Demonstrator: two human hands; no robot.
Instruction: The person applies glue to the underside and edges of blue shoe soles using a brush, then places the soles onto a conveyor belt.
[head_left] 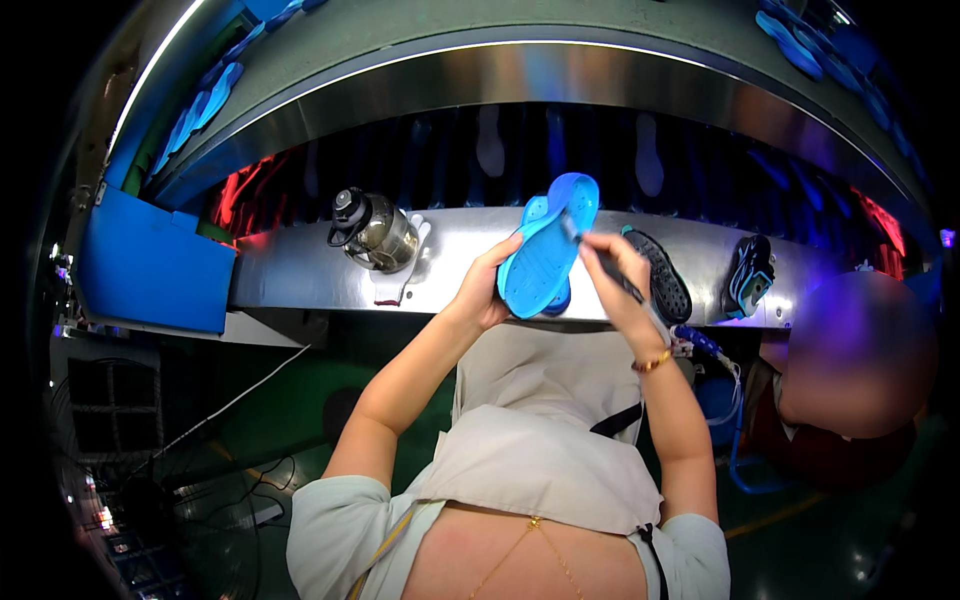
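My left hand (490,280) is closed around the edge of a light blue shoe sole (540,265), holding it tilted above the metal bench. In my right hand (618,270) is a slim brush with a dark handle (628,288); its greyish tip rests at the inner face of the sole, near the middle. Another blue piece (535,210) shows partly behind the held sole, mostly hidden by it. Just right of my right hand lies a black perforated clog-like piece (662,275). Farther right sits a black and blue shoe (748,277).
A dark clear bottle (375,230) stands left on the metal bench (285,270), beside a white glove (400,285). Beyond are rows of hanging soles (490,140) under a conveyor (520,30) carrying blue soles. A blue box (160,260) is at left; another person (860,360) sits at right.
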